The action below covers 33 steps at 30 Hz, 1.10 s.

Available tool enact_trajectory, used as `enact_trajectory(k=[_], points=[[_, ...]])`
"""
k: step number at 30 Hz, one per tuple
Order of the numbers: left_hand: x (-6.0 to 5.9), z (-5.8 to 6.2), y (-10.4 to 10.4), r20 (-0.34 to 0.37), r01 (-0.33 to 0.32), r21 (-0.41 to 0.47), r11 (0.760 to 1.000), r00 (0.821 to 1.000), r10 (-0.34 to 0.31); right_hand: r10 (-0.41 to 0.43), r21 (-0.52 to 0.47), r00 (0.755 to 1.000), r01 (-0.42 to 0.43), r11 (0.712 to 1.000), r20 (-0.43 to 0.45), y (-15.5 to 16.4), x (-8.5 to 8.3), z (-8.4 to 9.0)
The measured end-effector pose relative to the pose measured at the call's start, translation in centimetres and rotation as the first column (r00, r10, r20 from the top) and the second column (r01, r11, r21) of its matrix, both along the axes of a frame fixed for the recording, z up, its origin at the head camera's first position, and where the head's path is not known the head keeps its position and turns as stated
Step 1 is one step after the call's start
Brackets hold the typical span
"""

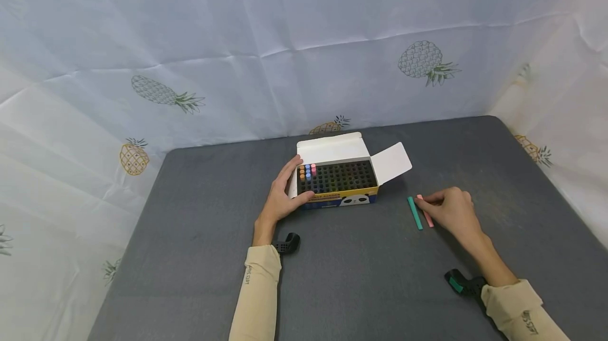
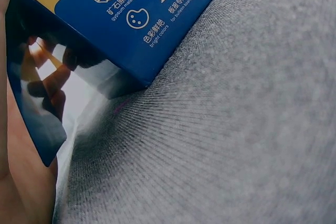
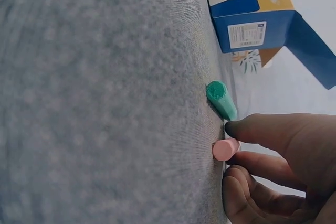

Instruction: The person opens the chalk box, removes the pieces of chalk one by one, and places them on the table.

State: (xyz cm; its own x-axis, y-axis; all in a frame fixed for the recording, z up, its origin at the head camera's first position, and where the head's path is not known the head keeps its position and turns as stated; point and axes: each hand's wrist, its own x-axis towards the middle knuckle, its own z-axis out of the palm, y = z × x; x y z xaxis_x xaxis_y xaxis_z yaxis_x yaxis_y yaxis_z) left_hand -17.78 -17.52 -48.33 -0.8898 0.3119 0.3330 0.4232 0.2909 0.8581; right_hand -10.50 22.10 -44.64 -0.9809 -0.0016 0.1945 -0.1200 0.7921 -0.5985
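An open chalk box (image 1: 338, 177) with a black grid insert stands mid-table, several coloured chalks (image 1: 307, 171) in its left corner. My left hand (image 1: 284, 189) grips the box's left end, thumb on the front; the blue box side (image 2: 136, 19) fills the left wrist view. On the grey cloth right of the box lie a green chalk (image 1: 415, 212) (image 3: 221, 99) and a pink chalk (image 1: 426, 211) (image 3: 226, 149), side by side. My right hand (image 1: 451, 209) pinches the pink chalk, fingertips (image 3: 252, 129) on it, the chalk still on the cloth.
The grey table cloth (image 1: 361, 277) ends at a white pineapple-print backdrop (image 1: 304, 66) on three sides. The box's white lid flaps (image 1: 391, 161) stick out to the back and right. Wrist-camera mounts (image 1: 287, 243) sit on both forearms.
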Motion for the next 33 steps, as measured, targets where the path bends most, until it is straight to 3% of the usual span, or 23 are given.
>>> enact_trajectory(k=[4, 10, 13, 21, 33], points=[[0.2, 0.4, 0.1, 0.006, 0.003, 0.005, 1.0, 1.0, -0.003, 0.003, -0.004, 1.0, -0.003, 1.0, -0.01, 0.0, 0.0, 0.2], [1.6, 3.3, 0.6, 0.024, 0.016, 0.015, 1.0, 1.0, -0.017, -0.003, -0.031, 1.0, 0.003, 1.0, -0.003, 0.5, 0.2, 1.4], [2.0, 4.0, 0.6, 0.032, 0.018, 0.004, 1.0, 0.999, -0.018, -0.009, -0.065, 1.0, 0.009, 0.998, 0.0, 1.1, 0.2, 2.3], [1.9, 4.0, 0.7, 0.043, 0.02, 0.005, 1.0, 0.999, -0.02, -0.066, -0.215, 0.987, 0.033, 0.976, -0.145, 1.3, 0.2, 5.5], [2.0, 4.1, 0.7, 0.049, 0.015, -0.002, 1.0, 0.999, -0.015, -0.031, -0.353, 0.983, -0.036, 0.935, -0.182, -1.6, -1.0, 8.1]])
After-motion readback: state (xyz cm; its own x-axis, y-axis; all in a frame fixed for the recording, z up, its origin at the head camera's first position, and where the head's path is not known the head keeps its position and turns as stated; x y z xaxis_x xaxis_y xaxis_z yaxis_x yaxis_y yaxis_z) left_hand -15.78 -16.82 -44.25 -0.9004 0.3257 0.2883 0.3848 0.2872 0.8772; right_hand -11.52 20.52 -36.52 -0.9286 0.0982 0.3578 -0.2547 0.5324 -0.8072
